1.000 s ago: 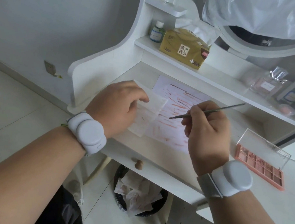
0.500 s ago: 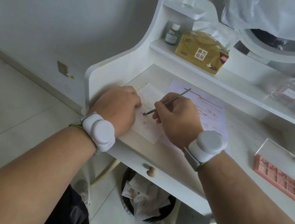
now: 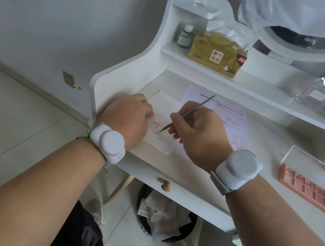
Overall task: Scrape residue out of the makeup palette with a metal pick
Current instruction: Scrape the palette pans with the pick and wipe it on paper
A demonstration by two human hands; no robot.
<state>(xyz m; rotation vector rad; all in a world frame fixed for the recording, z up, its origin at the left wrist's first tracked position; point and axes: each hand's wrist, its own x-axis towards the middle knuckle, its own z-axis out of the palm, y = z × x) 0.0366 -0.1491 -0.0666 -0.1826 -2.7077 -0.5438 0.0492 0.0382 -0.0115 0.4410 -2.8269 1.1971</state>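
The right hand (image 3: 198,135) pinches the metal pick (image 3: 187,113), tip touching a stained tissue (image 3: 161,131) that the left hand (image 3: 125,118) presses flat with curled fingers. The makeup palette (image 3: 310,190) lies open well right of the right hand. Beyond both hands, a tissue pack (image 3: 216,54) reads "原木纯品".

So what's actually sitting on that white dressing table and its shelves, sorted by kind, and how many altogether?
Bottles: 2, small bottle, perfume bottle
Tissue packs: 1
Paper sheets: 2, tissue sheet, stained paper
Makeup palettes: 1
Metal picks: 1
Total: 7
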